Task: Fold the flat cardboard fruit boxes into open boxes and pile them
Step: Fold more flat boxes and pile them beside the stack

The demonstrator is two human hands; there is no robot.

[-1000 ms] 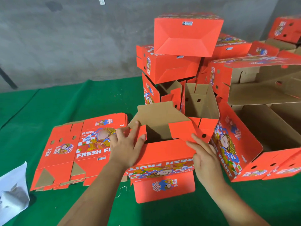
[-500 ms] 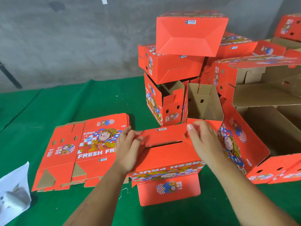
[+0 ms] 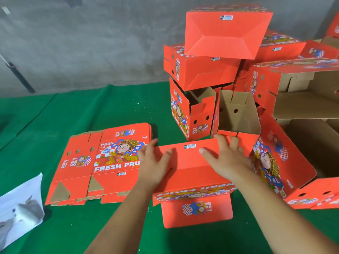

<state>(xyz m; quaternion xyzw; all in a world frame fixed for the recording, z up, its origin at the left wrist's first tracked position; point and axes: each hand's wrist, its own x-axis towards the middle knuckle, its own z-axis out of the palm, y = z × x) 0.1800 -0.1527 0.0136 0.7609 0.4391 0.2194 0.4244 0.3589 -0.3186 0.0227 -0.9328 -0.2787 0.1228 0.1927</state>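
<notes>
pressing red box (image 3: pixel 190 167) flaps, both hands' fingers flat, spread; stack (image 3: pixel 102 162) reads "fresh fru".

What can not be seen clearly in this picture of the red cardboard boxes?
- Inside of the red cardboard box being folded: head view, covered by its flaps and both hands.
- Small white barcode label: print too small.
- White paper sheet: cut by the left edge.
- Pile of folded red boxes: runs off the right edge.
</notes>
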